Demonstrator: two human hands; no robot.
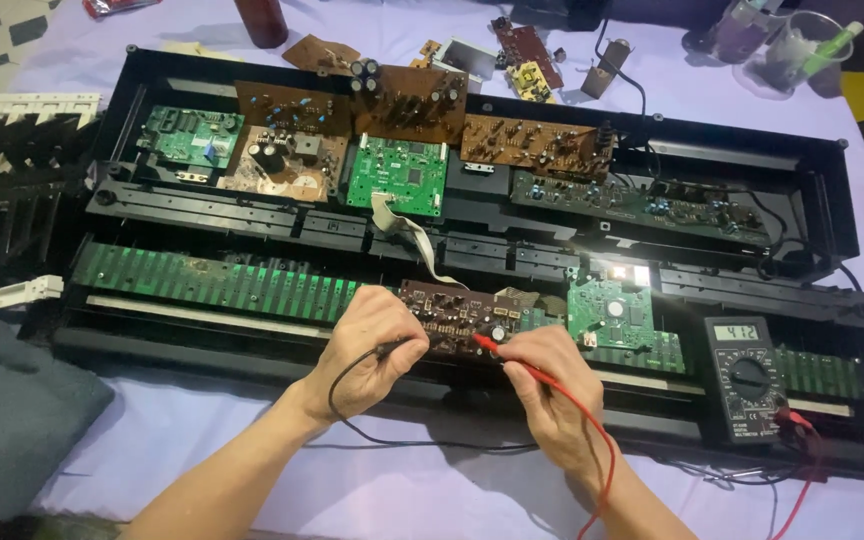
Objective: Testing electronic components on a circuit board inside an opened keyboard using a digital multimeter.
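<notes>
I am in the probing step: my left hand (370, 345) pinches the black probe (414, 345) with its fingers pressed together around it, the tip on the small brown circuit board (452, 312) just beyond my knuckles, and my right hand (550, 385) pinches the red probe (497, 350), its tip on the same board's near edge. The board sits studded with dark components inside the open black keyboard case (812, 200). Next, I judge, both tips need holding steady while I glance right of my right hand to the multimeter (747, 375).
</notes>
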